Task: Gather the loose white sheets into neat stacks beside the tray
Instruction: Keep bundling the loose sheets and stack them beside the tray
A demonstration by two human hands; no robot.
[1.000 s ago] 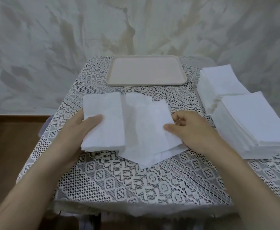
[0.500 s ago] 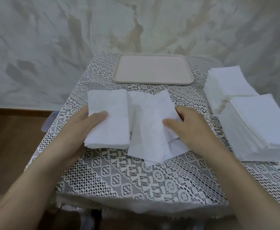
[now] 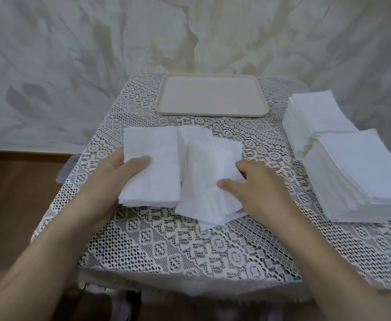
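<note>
i have the left hand (image 3: 120,179) clasping the small stack (image 3: 152,158) by its left edge, thumb laid over the top. the right hand (image 3: 257,191) grips the loose sheets (image 3: 201,181) from their right side, thumb on top and fingers curled at the edge.

what matters here: the loose sheets lie between the two hands, just right of the small stack and overlapping its right edge. their long axis runs away from me, like the stack's, but skewed a little - near corners fanned out toward me, far corners uneven. the right hand is the nearer one to them, so i judge the next push comes from that side, leftward, to square them against or onto the small stack.

all of this sits mid-desk (image 3: 189,256), on the near side of the tray (image 3: 213,114). the far tall stack (image 3: 314,112) stands just right of the tray, and the near tall stack (image 3: 361,172) sits well right of my right hand - neither is being touched.
</note>
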